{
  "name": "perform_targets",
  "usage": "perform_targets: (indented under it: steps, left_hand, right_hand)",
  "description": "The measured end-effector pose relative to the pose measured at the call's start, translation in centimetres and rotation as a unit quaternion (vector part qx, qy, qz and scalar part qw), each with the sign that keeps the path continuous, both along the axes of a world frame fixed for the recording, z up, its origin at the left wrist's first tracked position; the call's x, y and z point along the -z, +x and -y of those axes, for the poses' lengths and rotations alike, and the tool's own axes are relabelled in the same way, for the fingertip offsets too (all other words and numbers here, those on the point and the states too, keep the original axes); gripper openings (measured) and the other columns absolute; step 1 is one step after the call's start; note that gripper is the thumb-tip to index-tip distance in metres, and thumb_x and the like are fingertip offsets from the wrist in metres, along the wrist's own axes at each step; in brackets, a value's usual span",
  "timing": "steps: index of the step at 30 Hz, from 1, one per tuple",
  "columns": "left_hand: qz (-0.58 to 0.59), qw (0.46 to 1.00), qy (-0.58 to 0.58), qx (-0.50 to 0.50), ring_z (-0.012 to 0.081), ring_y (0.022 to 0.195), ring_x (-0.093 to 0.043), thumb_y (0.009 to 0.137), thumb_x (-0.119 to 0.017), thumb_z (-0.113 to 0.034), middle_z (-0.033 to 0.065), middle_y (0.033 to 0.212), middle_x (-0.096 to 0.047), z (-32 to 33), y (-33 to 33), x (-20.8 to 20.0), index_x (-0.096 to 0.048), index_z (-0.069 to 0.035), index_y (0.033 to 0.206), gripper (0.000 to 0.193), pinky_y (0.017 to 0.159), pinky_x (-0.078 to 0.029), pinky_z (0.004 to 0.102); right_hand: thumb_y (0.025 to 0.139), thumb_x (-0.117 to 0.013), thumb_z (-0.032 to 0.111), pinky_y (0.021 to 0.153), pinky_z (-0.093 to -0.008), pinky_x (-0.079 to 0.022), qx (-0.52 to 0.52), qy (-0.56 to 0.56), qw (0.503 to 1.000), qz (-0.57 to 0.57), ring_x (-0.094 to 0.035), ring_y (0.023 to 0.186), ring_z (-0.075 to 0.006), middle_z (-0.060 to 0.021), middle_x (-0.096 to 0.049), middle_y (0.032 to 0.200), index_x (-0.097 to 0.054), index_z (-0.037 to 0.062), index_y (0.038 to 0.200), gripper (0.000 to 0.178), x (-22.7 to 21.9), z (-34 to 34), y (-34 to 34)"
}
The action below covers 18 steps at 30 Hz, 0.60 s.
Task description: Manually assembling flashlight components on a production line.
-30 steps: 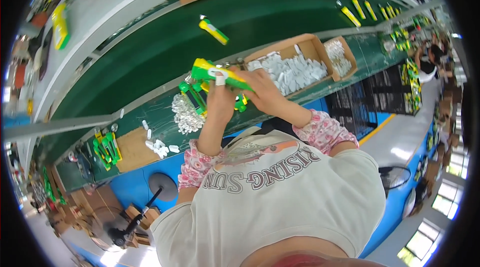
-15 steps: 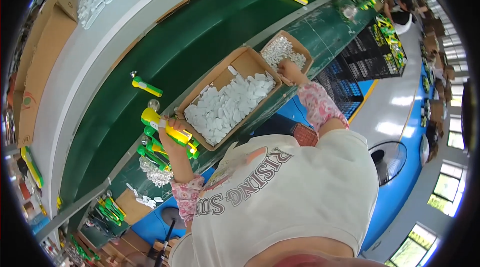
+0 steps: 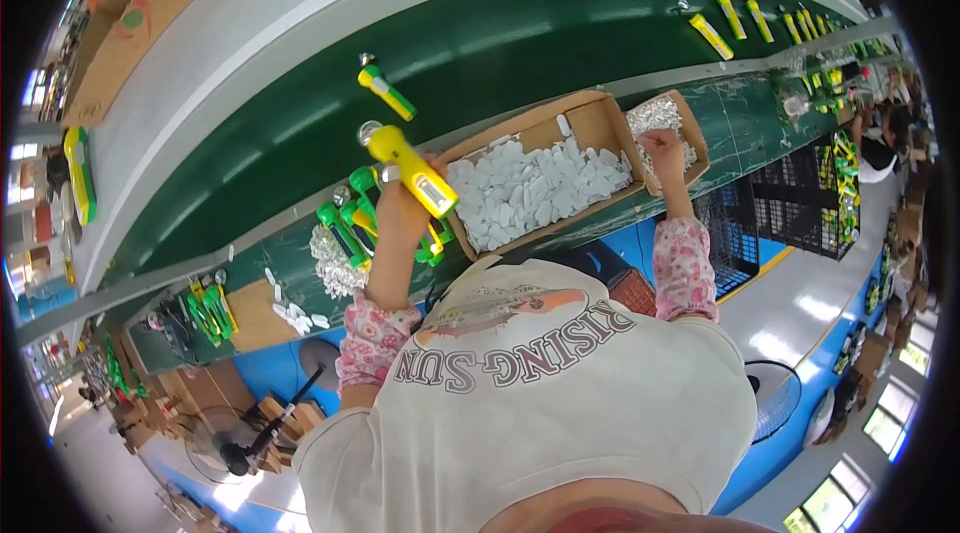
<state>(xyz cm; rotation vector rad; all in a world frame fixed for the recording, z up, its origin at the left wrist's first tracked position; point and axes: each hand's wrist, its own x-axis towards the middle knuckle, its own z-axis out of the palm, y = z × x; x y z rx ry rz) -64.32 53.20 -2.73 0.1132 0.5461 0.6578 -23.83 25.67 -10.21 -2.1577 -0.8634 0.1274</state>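
My left hand [image 3: 403, 213] is closed around a yellow flashlight [image 3: 408, 165], held tilted with a shiny silver piece at its upper end. A pale rectangular slot shows on its body. At the right, my right hand [image 3: 662, 151] reaches into a small cardboard box [image 3: 699, 138] of tiny silvery pieces [image 3: 655, 116]. Its fingers are bent together; what they pinch is too small to make out. Between the hands stands a larger cardboard box [image 3: 588, 106], filled with flat white oval pieces [image 3: 540, 183].
Several green and yellow flashlights [image 3: 350, 223] and a pile of silvery parts [image 3: 338, 268] lie left of my left hand. One flashlight [image 3: 385, 93] lies on the green conveyor [image 3: 480, 53]. Black crates [image 3: 800, 203] stand beyond the bench at the right, near another person [image 3: 882, 148].
The view has turned, so the bench sits more level. The flashlight in my left hand has tipped so its pale slot shows. My right hand stays in the small box.
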Motion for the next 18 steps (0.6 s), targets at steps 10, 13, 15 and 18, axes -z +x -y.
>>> perform_targets:
  steps: [10, 13, 15, 18]
  left_hand:
    - [-0.142, 0.926, 0.347, 0.052, 0.0261, 0.105, -0.061, 0.101, -0.039, -0.015, 0.0169, 0.121, -0.053, 5.1, 0.0, -7.4, -0.031, 0.001, 0.134, 0.037, 0.089, -0.055, 0.0420]
    - [-0.165, 0.907, 0.386, 0.024, 0.0228, 0.104, -0.059, 0.101, -0.043, -0.018, 0.0159, 0.121, -0.052, 5.4, -1.6, -7.3, -0.029, 0.002, 0.136, 0.042, 0.090, -0.051, 0.0363]
    - [-0.224, 0.863, 0.451, 0.034, 0.0201, 0.108, -0.054, 0.100, -0.046, -0.021, 0.0152, 0.121, -0.050, 5.1, -2.7, -6.6, -0.029, 0.003, 0.135, 0.046, 0.094, -0.045, 0.0335]
    - [-0.253, 0.848, 0.464, 0.038, 0.0189, 0.113, -0.048, 0.099, -0.047, -0.022, 0.0144, 0.124, -0.046, 5.2, -3.7, -6.0, -0.025, 0.004, 0.137, 0.051, 0.098, -0.040, 0.0329]
  right_hand:
    - [0.080, -0.070, -0.005, 0.066, -0.0218, -0.052, -0.342, 0.157, 0.858, -0.350, -0.064, 0.075, -0.0121, -0.0072, -0.065, 0.090, -0.067, -0.0019, 0.094, 0.014, -17.5, -18.4, -23.7]
    - [0.081, -0.070, -0.005, 0.066, -0.0215, -0.052, -0.378, 0.168, 0.824, -0.386, -0.064, 0.073, -0.0122, -0.0068, -0.065, 0.090, -0.068, -0.0020, 0.093, 0.012, -17.6, -18.5, -25.1]
    - [0.080, -0.070, -0.002, 0.067, -0.0237, -0.053, -0.396, 0.158, 0.831, -0.357, -0.065, 0.075, -0.0141, -0.0079, -0.065, 0.088, -0.068, -0.0007, 0.090, 0.010, -17.7, -18.8, -26.1]
    - [0.078, -0.071, 0.001, 0.067, -0.0262, -0.053, -0.424, 0.149, 0.862, -0.236, -0.066, 0.077, -0.0164, -0.0084, -0.065, 0.086, -0.068, 0.0014, 0.088, 0.010, -17.7, -19.4, -26.9]
